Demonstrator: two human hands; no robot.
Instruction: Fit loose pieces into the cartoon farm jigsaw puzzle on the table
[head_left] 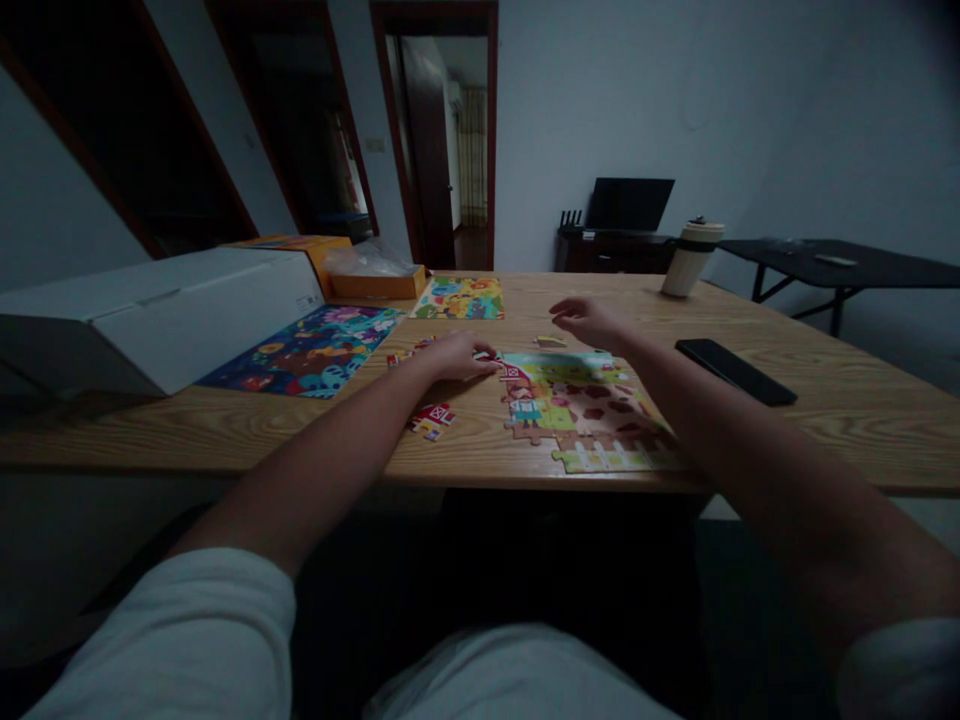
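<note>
Three puzzles lie on the surface (825,400): farm puzzle (585,410), blue puzzle (307,352), far puzzle (460,298). One phone (733,371), one bottle (691,258), two hands.

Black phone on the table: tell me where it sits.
In the head view the black phone lies flat on the wooden table, right of the half-built puzzle, just beyond the right forearm.

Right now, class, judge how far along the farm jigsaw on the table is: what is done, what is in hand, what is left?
Done: most of the farm jigsaw is joined, though its left edge is ragged. In hand: the left hand rests at its top-left corner; the right hand hovers above the far edge, whether holding a piece is unclear. Left: loose pieces lie to its left, and more beside the left hand.
</note>
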